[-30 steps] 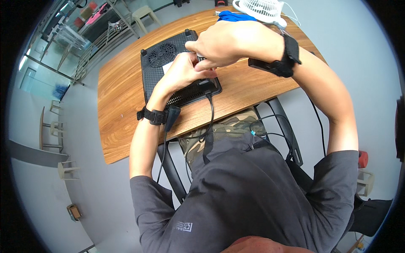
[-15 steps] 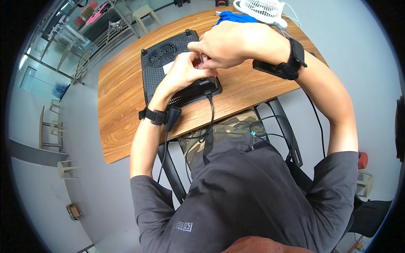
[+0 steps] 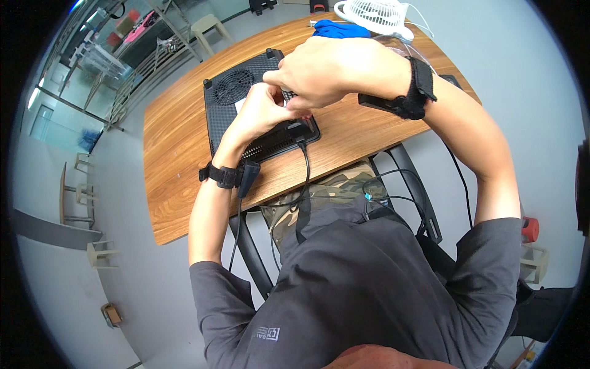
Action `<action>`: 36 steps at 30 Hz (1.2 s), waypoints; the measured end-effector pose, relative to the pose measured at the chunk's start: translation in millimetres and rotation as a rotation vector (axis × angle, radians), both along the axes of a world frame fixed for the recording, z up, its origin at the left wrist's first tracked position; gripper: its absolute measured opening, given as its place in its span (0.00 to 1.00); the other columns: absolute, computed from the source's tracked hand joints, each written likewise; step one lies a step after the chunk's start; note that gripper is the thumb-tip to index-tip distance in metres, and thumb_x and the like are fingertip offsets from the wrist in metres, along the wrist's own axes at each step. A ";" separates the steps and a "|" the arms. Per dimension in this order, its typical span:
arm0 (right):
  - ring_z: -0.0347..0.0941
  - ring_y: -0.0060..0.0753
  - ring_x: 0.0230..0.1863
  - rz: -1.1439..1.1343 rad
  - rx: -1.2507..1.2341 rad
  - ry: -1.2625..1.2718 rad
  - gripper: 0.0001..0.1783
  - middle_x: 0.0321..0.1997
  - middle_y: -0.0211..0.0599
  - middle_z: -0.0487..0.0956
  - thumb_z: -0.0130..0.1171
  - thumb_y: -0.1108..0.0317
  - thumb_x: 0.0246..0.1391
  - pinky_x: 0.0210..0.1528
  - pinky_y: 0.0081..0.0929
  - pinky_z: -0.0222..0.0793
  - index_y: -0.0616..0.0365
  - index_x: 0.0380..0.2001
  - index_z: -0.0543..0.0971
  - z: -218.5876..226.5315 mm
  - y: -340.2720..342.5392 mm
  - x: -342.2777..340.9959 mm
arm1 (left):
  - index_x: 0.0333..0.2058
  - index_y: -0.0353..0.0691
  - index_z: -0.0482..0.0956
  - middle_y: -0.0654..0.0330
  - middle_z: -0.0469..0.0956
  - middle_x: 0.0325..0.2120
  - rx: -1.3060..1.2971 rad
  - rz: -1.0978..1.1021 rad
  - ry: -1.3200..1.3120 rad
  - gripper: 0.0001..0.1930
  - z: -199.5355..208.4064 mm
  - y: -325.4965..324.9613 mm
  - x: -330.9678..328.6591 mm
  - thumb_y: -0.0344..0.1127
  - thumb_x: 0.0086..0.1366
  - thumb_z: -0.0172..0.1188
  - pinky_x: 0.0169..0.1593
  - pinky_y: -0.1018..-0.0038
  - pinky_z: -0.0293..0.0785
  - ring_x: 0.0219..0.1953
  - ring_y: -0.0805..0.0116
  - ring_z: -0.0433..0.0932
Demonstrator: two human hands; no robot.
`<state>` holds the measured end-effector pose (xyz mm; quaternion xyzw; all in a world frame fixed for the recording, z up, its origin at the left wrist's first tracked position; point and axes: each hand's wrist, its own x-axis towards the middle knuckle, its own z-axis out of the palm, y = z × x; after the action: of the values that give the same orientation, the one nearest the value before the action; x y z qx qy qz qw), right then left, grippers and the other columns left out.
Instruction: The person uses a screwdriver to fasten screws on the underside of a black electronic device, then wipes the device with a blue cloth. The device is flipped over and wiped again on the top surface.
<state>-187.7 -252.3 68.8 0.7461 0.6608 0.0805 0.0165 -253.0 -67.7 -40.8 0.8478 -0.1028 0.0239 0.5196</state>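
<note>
A black box-shaped appliance [image 3: 230,112] lies on the wooden table with its vented underside up, a round fan grille showing. Over its right half my right hand [image 3: 316,71] is closed from above around a screwdriver-like tool [image 3: 287,95]; only a dark, patterned bit of its grip shows. My left hand [image 3: 263,111] rests beside it, thumb and fingers drawn together at the lower part of that tool. Both hands hide the tool's tip. A small reddish bit shows just below the fingers. A black cable [image 3: 305,161] plugs into the appliance's near edge.
At the table's far right are a blue cloth [image 3: 340,29] and a white fan [image 3: 377,15]. The wooden table [image 3: 169,178] ends close to my lap, where cables hang. Black straps with small devices sit on both wrists. A stool [image 3: 210,31] stands beyond the table.
Both hands stay together over the appliance. My right hand has turned slightly: the red on the tool is now hidden and a dark patterned part shows. The whole view has shifted a little.
</note>
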 end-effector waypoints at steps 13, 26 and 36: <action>0.82 0.49 0.29 -0.145 -0.145 0.030 0.26 0.24 0.51 0.82 0.55 0.49 0.64 0.33 0.40 0.78 0.65 0.29 0.82 8.2 7.9 2.6 | 0.37 0.33 0.84 0.64 0.82 0.28 0.034 -0.031 -0.011 0.13 10.5 -6.9 -4.7 0.34 0.58 0.73 0.39 0.76 0.74 0.31 0.78 0.76; 0.82 0.53 0.28 -0.196 -0.255 0.061 0.28 0.24 0.52 0.83 0.58 0.49 0.62 0.32 0.44 0.78 0.66 0.23 0.84 3.6 22.3 0.0 | 0.39 0.35 0.84 0.63 0.85 0.31 0.058 -0.024 0.027 0.13 13.1 -16.5 -9.4 0.35 0.58 0.73 0.44 0.75 0.77 0.35 0.77 0.80; 0.83 0.47 0.31 -0.064 -0.286 0.112 0.17 0.29 0.46 0.84 0.60 0.56 0.61 0.34 0.40 0.78 0.60 0.41 0.82 15.8 16.7 -4.9 | 0.41 0.35 0.85 0.59 0.87 0.36 -0.004 -0.109 0.049 0.14 -0.9 -2.8 -4.6 0.36 0.60 0.73 0.48 0.76 0.78 0.40 0.76 0.83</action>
<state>-192.6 -235.6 84.6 0.7602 0.6412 -0.0564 0.0884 -257.6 -70.5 -41.8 0.8402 -0.1359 -0.0251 0.5244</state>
